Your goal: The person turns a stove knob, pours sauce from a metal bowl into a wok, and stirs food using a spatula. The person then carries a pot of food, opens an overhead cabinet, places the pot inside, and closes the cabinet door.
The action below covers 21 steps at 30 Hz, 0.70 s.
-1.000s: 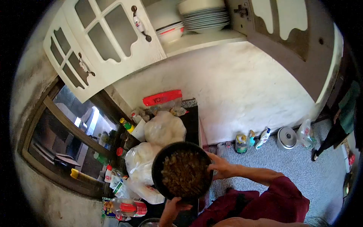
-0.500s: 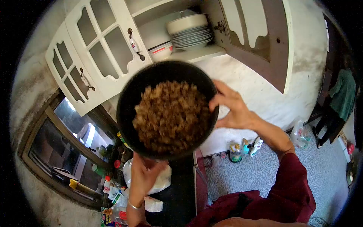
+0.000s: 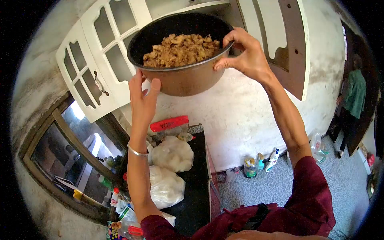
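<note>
Around you, a white cupboard door with frosted glass panes point(image 3: 100, 60) swings open at the left of the bowl, and a second cream cupboard door with a scalloped cut-out point(image 3: 282, 44) hangs open at the right, so the raised bowl sits between the two leaves, right in front of the cupboard opening. Below, a dark countertop point(image 3: 196, 188) carries two knotted, cloudy plastic bags point(image 3: 170, 168) and a red-topped zip pouch point(image 3: 170, 124) against the rough whitewashed wall. Small plastic bottles point(image 3: 260, 162) stand on the speckled grey floor, and another person in a green top point(image 3: 354, 96) stands well apart at the far right.

You hold a round metal bowl with a dark inside and dull bronze outside point(image 3: 182, 76) high, above head level, heaped with lumpy brown fried pieces point(image 3: 180, 50). Your left hand point(image 3: 142, 98) presses flat against the bowl's lower left wall, fingers stretched upward and thumb spread, cupping rather than clenching. Your right hand point(image 3: 244, 54) pinches the right rim: the fingers curl over the lip toward the inside while the thumb braces the outer wall beneath it.
</note>
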Motion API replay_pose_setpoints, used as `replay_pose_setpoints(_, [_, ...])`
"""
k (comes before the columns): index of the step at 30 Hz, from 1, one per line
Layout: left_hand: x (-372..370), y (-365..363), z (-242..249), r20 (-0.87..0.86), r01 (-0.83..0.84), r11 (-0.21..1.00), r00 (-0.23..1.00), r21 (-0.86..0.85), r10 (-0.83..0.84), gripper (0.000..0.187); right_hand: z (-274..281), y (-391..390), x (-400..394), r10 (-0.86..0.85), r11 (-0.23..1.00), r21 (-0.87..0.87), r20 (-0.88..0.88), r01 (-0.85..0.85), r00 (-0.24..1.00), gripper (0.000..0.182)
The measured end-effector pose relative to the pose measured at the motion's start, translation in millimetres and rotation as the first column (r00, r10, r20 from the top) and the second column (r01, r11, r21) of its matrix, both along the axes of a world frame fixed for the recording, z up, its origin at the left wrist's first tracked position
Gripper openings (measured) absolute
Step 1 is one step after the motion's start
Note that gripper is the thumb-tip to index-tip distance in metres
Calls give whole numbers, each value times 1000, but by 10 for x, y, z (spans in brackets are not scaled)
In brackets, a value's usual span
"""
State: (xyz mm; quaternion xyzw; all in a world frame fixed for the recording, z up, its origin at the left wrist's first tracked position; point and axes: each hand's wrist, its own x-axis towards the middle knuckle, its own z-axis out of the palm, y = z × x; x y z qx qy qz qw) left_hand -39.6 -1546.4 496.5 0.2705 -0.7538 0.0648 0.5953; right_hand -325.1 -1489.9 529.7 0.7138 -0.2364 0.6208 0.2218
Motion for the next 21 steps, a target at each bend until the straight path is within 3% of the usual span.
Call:
replay_pose_setpoints(2, [-50,-115,68,-175,240,963,960,124,-217,70,96,-45,14,-6,999,-54,-5,6,1000,57])
replay_pose_setpoints(3, [-111,-47,162,-204,377,913,917,156,-343,73,173,-7,44,-28,999,-30,-14,28,1000,50])
replay_pose_setpoints(4, [-132,-16,247,-205,379,912,916,156,-345,73,242,44,78,-50,999,-3,-22,50,999,42])
replay_pose_setpoints(6, [-184,-30,404,-315,486,839,858,244,-405,68,376,100,214,9,996,93,74,-15,997,51])
replay_pose_setpoints(8, [-130,-117,622,-282,499,827,858,259,-429,68,554,60,219,-6,996,87,30,3,1000,36])
replay_pose_setpoints(9, [-126,-139,712,-276,533,809,839,247,-468,65,680,339,380,69,937,317,239,-145,969,51])
replay_pose_setpoints(12, [-160,-249,953,-269,624,763,774,169,-573,61,978,208,344,59,976,202,120,-83,991,48])
replay_pose_setpoints(13, [-152,-341,1044,-279,630,760,768,162,-577,61,1051,182,326,193,946,237,134,-221,972,48])
replay_pose_setpoints(16, [-179,-402,1243,-310,642,756,750,127,-585,63,1267,112,291,76,984,153,74,-86,994,48])
replay_pose_setpoints(17, [-180,-433,1320,-281,648,755,746,101,-603,73,1349,103,284,-77,993,97,45,73,996,49])
replay_pose_setpoints(18, [-185,-468,1396,-251,654,753,743,75,-621,83,1370,129,273,107,964,230,129,-135,986,50])
replay_pose_setpoints(21, [-238,-447,1604,-194,647,753,759,116,-622,71,1521,9,177,43,994,95,29,-46,999,51])
